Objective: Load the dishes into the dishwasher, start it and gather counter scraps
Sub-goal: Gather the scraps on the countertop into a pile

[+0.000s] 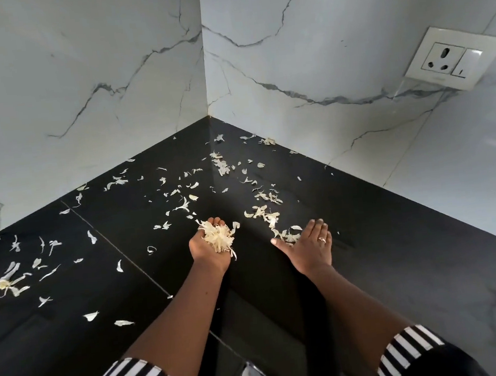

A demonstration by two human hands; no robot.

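1. Step in hand: I am logging the scrap-gathering on the glossy black stone counter (369, 251); no dishwasher is showing.
2. Left hand (209, 253): palm up, fingers cupping a heap of pale papery peel scraps (218, 237).
3. Right hand (309, 242): lying flat on the counter, fingers straight and together, touching loose peel bits (288, 237).
4. Next, as I am judging it: sweeping those bits toward the cupped palm. Further scattered peels (8, 282) are waiting far left and toward the corner.
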